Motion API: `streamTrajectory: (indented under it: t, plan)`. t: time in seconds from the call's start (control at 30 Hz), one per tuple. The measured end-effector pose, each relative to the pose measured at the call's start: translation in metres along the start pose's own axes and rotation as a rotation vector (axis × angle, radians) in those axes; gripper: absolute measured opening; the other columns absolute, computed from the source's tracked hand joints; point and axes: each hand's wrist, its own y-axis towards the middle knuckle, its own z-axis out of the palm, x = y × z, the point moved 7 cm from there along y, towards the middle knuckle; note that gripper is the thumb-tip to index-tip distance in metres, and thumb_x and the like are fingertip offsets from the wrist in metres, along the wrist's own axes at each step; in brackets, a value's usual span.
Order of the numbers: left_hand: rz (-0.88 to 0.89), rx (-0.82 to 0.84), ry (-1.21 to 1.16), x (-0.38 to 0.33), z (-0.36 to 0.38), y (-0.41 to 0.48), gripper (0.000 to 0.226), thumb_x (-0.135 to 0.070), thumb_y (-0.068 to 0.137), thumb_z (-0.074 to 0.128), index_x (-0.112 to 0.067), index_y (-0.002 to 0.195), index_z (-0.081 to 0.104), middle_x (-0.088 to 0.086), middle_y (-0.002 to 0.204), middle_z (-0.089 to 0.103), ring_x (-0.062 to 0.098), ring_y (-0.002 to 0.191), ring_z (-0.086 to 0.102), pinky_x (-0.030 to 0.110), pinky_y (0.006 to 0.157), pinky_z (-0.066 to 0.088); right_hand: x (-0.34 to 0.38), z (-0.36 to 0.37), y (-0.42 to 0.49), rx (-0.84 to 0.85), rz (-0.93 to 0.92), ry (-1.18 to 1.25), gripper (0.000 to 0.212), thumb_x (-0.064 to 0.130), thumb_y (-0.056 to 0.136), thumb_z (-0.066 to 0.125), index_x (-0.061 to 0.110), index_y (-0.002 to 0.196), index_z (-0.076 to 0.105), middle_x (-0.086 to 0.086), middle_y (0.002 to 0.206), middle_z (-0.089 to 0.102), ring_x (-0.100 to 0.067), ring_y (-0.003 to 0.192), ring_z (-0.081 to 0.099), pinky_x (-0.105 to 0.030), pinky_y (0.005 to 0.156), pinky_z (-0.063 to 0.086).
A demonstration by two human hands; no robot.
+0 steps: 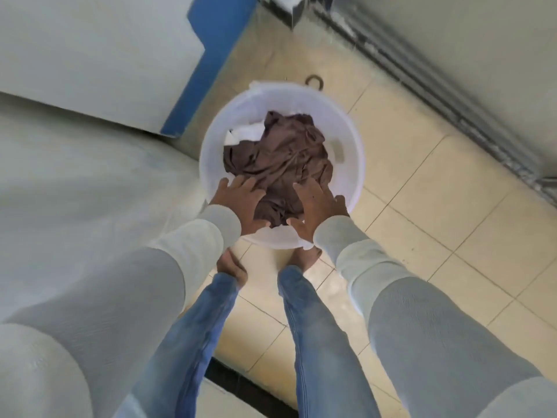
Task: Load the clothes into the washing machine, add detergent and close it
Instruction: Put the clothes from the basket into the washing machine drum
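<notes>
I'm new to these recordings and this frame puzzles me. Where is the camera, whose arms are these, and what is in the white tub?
There is no robot here. The camera is worn on a person's head and looks down, so the arms in pale sleeves are that person's own. The left hand and the right hand both reach into a round white tub that stands on the tiled floor just in front of the person's bare feet. A crumpled brown garment lies in the tub, and some white cloth shows behind it. Both hands rest on the brown garment with fingers spread, and nothing has been lifted out yet. The big white unit with blue trim on the left is probably the washing machine, though its opening is not in view.
</notes>
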Motion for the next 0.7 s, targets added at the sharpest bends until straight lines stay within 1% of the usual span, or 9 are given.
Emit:
streamTrajectory:
  t: [0.07,0.13,0.23,0.27,0.37,0.47,0.53,0.63,0.7]
  plan:
    - [0.016,0.026,0.025,-0.009,0.032,0.033,0.066,-0.069,0.078,0.048,-0.032,0.134,0.045,0.002,0.141,0.042,0.028,0.130,0.036,0.046,0.104,0.030,-0.005,0.026,0.029,-0.010,0.004,0.028,0.077,0.051,0.089,0.056,0.027,0.151,0.018,-0.006,0.156,0.018,-0.029,0.143,0.019,-0.047,0.108,0.029]
    - [-0.001,0.053,0.016,-0.020,0.055,0.056,0.057,-0.064,0.080,0.051,-0.033,0.128,0.049,0.000,0.132,0.051,0.027,0.123,0.044,0.045,0.103,0.033,-0.007,0.046,0.049,-0.019,0.007,0.065,0.073,0.048,0.089,0.057,0.026,0.149,0.023,-0.006,0.152,0.022,-0.030,0.142,0.020,-0.046,0.107,0.031]
    - [-0.050,0.081,0.017,-0.028,0.068,0.077,0.023,-0.032,0.090,0.054,-0.023,0.112,0.059,0.002,0.114,0.061,0.025,0.110,0.054,0.037,0.096,0.042,-0.007,0.063,0.059,-0.017,0.017,0.135,0.070,0.045,0.090,0.058,0.026,0.149,0.025,-0.005,0.152,0.025,-0.029,0.141,0.023,-0.044,0.107,0.032]
    - [-0.047,0.081,-0.005,-0.032,0.067,0.077,0.021,-0.023,0.093,0.052,-0.019,0.112,0.060,0.004,0.115,0.061,0.025,0.111,0.054,0.036,0.095,0.043,-0.006,0.063,0.057,-0.020,0.020,0.167,0.069,0.044,0.090,0.058,0.026,0.149,0.025,-0.004,0.152,0.025,-0.028,0.141,0.025,-0.043,0.107,0.032]
    - [-0.108,0.061,-0.302,-0.034,0.058,0.059,0.026,-0.015,0.095,0.048,-0.011,0.120,0.053,0.010,0.119,0.059,0.030,0.112,0.055,0.036,0.096,0.045,-0.006,0.048,0.035,-0.055,0.040,0.322,0.067,0.040,0.091,0.059,0.027,0.148,0.027,0.000,0.154,0.024,-0.024,0.141,0.028,-0.042,0.106,0.033]
    - [-0.170,-0.050,-0.566,-0.029,0.015,0.015,0.024,-0.019,0.099,0.037,-0.008,0.116,0.050,0.017,0.098,0.064,0.037,0.094,0.061,0.040,0.079,0.048,-0.005,0.014,-0.014,-0.108,0.061,0.542,0.074,0.040,0.086,0.066,0.028,0.147,0.027,0.005,0.155,0.024,-0.019,0.139,0.033,-0.043,0.110,0.036]
    - [-0.163,-0.188,-0.647,-0.028,-0.033,-0.024,0.022,-0.025,0.100,0.030,-0.009,0.097,0.046,0.017,0.084,0.062,0.038,0.082,0.061,0.036,0.068,0.042,-0.002,-0.010,-0.056,-0.149,0.061,0.693,0.082,0.044,0.077,0.072,0.031,0.145,0.028,0.010,0.150,0.033,-0.015,0.131,0.044,-0.044,0.104,0.043]
    - [-0.181,-0.420,-0.751,-0.026,-0.121,-0.089,0.036,-0.032,0.092,0.023,-0.009,0.088,0.050,0.019,0.084,0.064,0.038,0.079,0.058,0.031,0.065,0.030,0.001,-0.057,-0.123,-0.219,0.051,0.859,0.096,0.055,0.059,0.074,0.037,0.141,0.029,0.015,0.143,0.043,-0.012,0.125,0.048,-0.037,0.101,0.046]
    - [-0.223,-0.512,-0.891,-0.027,-0.169,-0.129,0.044,-0.033,0.091,0.026,-0.003,0.091,0.059,0.019,0.088,0.066,0.033,0.080,0.058,0.026,0.066,0.027,0.007,-0.088,-0.164,-0.257,0.028,0.906,0.112,0.058,0.049,0.081,0.034,0.145,0.027,0.013,0.145,0.040,-0.005,0.127,0.044,-0.023,0.103,0.041]
